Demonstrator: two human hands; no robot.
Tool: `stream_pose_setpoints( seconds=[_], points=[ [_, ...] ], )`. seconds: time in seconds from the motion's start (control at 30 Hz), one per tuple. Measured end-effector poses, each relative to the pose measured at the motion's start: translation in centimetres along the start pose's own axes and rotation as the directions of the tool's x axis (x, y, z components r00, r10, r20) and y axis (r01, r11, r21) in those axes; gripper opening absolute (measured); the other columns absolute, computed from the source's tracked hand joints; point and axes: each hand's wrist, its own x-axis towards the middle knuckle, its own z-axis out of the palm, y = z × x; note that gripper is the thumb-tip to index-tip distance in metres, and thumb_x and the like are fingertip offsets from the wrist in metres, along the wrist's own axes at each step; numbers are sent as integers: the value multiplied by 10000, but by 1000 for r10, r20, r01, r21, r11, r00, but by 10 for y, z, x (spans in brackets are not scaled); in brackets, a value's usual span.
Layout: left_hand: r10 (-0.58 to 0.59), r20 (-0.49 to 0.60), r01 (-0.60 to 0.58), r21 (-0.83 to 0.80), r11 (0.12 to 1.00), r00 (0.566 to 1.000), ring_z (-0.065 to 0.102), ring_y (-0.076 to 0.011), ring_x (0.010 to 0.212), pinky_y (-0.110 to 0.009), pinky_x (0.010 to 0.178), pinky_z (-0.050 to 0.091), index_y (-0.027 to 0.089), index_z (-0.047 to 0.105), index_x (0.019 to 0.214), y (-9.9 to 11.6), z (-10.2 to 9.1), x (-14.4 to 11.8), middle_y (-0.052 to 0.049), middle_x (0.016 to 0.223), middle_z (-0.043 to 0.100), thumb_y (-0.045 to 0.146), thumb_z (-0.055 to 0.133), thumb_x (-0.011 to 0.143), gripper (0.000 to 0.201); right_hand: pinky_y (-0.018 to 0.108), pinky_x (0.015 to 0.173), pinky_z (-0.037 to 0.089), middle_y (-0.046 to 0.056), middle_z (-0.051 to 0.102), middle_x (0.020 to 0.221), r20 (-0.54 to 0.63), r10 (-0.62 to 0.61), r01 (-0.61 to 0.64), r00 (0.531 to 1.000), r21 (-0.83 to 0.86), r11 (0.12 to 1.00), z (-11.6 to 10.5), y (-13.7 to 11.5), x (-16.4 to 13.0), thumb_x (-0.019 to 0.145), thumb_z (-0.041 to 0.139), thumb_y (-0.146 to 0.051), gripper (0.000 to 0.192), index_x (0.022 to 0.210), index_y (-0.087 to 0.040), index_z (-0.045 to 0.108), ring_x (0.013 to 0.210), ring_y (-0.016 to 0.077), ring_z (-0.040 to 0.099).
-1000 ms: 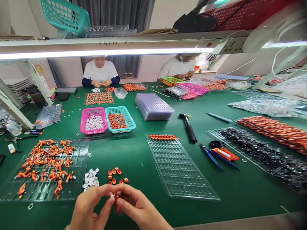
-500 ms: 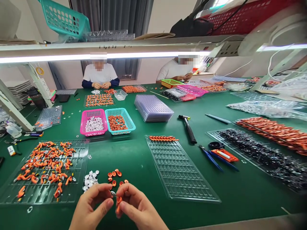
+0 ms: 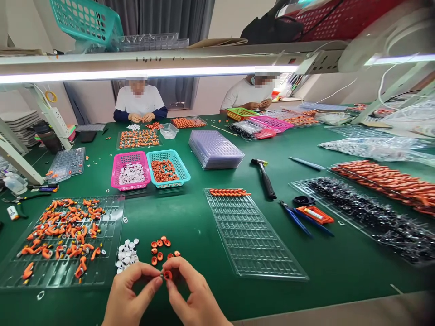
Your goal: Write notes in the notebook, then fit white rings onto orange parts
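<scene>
My left hand (image 3: 129, 296) and my right hand (image 3: 192, 294) meet at the near edge of the green table (image 3: 190, 222). Between right thumb and forefinger I pinch a small orange ring (image 3: 167, 274). My left fingertips touch it from the left, pinching something tiny and pale that I cannot make out. Just beyond my hands lie a small heap of white caps (image 3: 127, 255) and a few loose orange rings (image 3: 161, 249). To the right is a clear grid tray (image 3: 251, 240) with a row of orange parts (image 3: 229, 192) along its far end.
A clear tray with scattered orange parts (image 3: 63, 237) lies at left. A pink basket (image 3: 130, 170) and a teal basket (image 3: 167, 168) sit mid-table, a stack of trays (image 3: 215, 149) beyond. A hammer (image 3: 265, 176), blue snips (image 3: 297, 219) and black parts (image 3: 370, 217) lie right. Two people work opposite.
The orange ring between my fingers has turned from edge-on to face the camera. My hands have stayed in the same place, fingertips together. The view shifted slightly.
</scene>
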Motion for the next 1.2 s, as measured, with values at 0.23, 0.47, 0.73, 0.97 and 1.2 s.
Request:
stream_pose_setpoints(
  seconds=[0.23,0.47,0.73,0.97,1.2],
  points=[
    [81,-25,-78,87,993,996,710,-184,714,-228,663,563,234,746,803,3,7,4,-14,771,764,290,695,829,79,269,676,467,-3,543,809,-115,-185,169,976,-136,976,1,2,0,827,459,-58,205,922,-239,482,722,158,535],
    [168,-20,-163,141,976,986,710,-163,732,-214,687,557,246,729,816,6,8,4,10,785,758,217,684,835,57,238,620,465,18,530,840,-108,-234,215,966,-162,963,-3,3,0,797,463,-18,243,889,-230,539,750,160,558],
    [366,20,-355,289,889,931,719,-154,783,-222,737,565,247,693,891,-2,11,0,2,862,754,127,650,852,134,237,532,376,-19,510,713,-51,-146,131,988,-231,964,-7,4,0,829,499,-75,144,827,-216,529,618,136,502],
    [163,201,-251,571,782,966,691,-224,906,-337,826,534,203,692,1004,9,-10,39,-58,968,757,256,544,933,173,232,556,407,-3,497,746,-111,-85,62,990,-193,979,-16,6,-1,859,472,-121,142,754,-215,488,640,138,507],
    [30,213,-168,668,725,977,623,-253,812,-369,758,465,215,726,774,0,-16,90,-45,789,693,181,651,801,87,244,609,459,28,603,786,-118,18,-27,993,-72,997,-20,16,0,905,453,-219,126,786,-215,493,690,157,583]
  ],
)
